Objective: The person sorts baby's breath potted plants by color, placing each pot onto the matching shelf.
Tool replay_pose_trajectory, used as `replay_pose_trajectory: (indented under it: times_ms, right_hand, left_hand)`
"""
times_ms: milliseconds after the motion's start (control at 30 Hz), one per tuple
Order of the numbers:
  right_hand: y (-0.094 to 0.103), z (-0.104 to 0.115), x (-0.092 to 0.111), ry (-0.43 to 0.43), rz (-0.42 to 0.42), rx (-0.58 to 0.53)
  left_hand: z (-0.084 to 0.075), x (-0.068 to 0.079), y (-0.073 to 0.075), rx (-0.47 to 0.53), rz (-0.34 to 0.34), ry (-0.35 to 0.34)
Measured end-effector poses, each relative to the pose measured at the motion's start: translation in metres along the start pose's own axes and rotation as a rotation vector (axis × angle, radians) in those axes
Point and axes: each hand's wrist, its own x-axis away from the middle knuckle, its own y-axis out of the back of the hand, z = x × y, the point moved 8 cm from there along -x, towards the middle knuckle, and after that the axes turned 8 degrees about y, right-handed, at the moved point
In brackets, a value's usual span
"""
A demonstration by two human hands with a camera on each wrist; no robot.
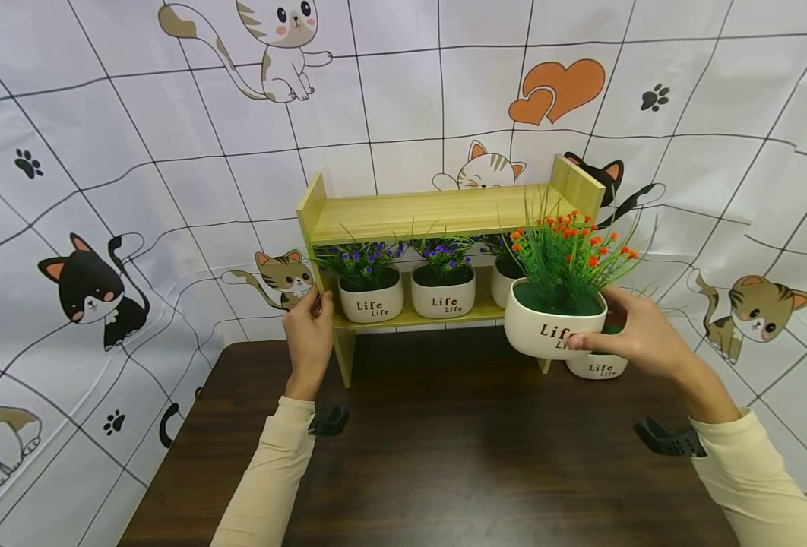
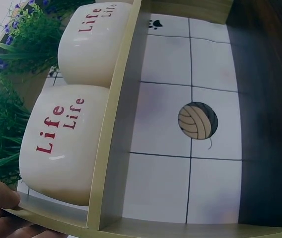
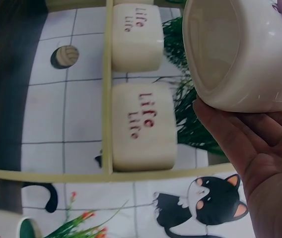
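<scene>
Wall (image 3: 84,111) behind, pot underside (image 3: 214,42) right-wrist only

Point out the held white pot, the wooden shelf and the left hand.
Held white pot (image 1: 539,327): head view, front wall.
Wooden shelf (image 1: 438,210): head view, top board.
Left hand (image 1: 309,340): head view, middle of the hand.

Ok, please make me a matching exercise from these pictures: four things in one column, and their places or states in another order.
1. Left hand
2. Right hand
3. Purple-flowered pots
4. Wooden shelf

A. on the lower board
B. stands on the dark table
C. holds an orange-flowered pot
D. grips the shelf's left side

Right pairs: 1-D, 2-C, 3-A, 4-B
</scene>
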Motion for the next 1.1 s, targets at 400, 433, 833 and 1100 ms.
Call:
replay_pose_trajectory:
  times_ms: [400,433,833,1100]
  right_hand:
    - [0.001,0.036,-0.029,0.129,-0.03,-0.095]
    - [0.0,0.04,-0.031,0.144,-0.032,-0.105]
    - [-0.003,0.067,-0.067,0.155,-0.015,-0.15]
    - [-0.012,0.086,-0.096,0.149,0.01,-0.135]
  left_hand:
    - [-0.001,0.001,0.001,-0.01,0.001,0.008]
    - [-0.001,0.001,0.001,-0.009,0.0,0.005]
    - [-0.003,0.001,0.002,0.006,-0.004,0.005]
    - [-0.003,0.0,0.002,0.006,-0.006,0.015]
